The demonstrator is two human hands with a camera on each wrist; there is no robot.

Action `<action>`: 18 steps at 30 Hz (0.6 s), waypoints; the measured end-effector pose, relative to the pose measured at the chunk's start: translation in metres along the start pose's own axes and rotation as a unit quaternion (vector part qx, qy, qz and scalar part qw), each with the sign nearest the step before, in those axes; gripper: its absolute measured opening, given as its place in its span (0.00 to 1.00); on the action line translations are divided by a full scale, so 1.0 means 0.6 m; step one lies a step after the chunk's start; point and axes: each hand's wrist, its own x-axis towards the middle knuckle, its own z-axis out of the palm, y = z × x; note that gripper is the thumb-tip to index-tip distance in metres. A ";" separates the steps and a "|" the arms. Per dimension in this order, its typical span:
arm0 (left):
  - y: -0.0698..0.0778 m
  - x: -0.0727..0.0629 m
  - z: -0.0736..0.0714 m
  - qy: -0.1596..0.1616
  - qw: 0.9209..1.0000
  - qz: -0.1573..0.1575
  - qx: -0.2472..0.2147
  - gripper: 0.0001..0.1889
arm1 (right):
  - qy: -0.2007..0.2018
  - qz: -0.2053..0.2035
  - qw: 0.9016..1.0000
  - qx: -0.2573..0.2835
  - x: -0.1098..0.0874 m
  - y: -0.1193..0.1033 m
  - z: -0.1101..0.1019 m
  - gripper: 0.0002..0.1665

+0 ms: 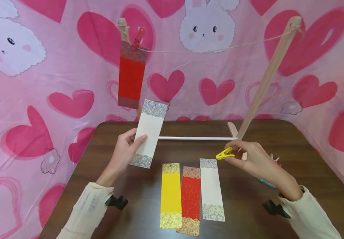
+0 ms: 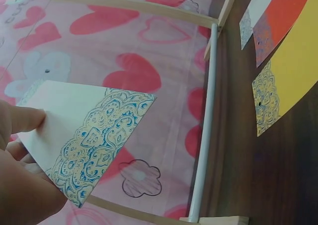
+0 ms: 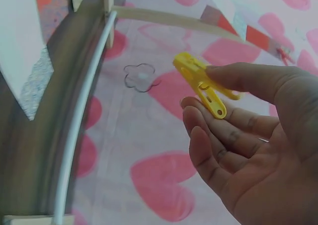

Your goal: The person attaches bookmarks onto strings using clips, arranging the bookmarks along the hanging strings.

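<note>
Above the left half of the table (image 1: 243, 215), toward its far edge, a white card (image 1: 153, 127) with patterned ends was held by the left hand (image 1: 125, 149). It was pinched at one long side, the thumb laid on its face and the fingers tucked behind. Over the table's right half, a yellow clothespin (image 3: 194, 76) was pinched by the right hand (image 1: 252, 162) between thumb and finger, its handles apart; the other fingers were loosely bent. Between the hands and nearer the front edge, a yellow card (image 1: 170, 192), a red card (image 1: 190, 199) and a second white card (image 1: 211, 186) were laid side by side, the yellow lapped slightly over the red. Near the far edge a white rod (image 1: 195, 138) was set; above that edge's left part, a patterned red strip (image 1: 131, 78) was hung from a string (image 1: 189, 52) by a red clip (image 1: 138, 38). Beyond the right wrist, small objects (image 1: 267, 183) were partly hidden and could not be identified with confidence.
</note>
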 end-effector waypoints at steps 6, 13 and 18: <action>0.006 0.008 -0.002 0.001 1.000 0.007 0.000 0.16 | -0.008 -0.020 1.000 0.013 0.032 -0.016 -0.011 0.23; 0.018 0.026 -0.002 -0.005 0.999 0.033 -0.011 0.17 | 0.024 -0.034 0.999 0.026 0.062 -0.036 -0.034 0.31; 0.024 0.038 -0.001 -0.008 0.999 0.047 -0.006 0.17 | 0.064 -0.039 0.997 0.017 0.081 -0.048 -0.048 0.35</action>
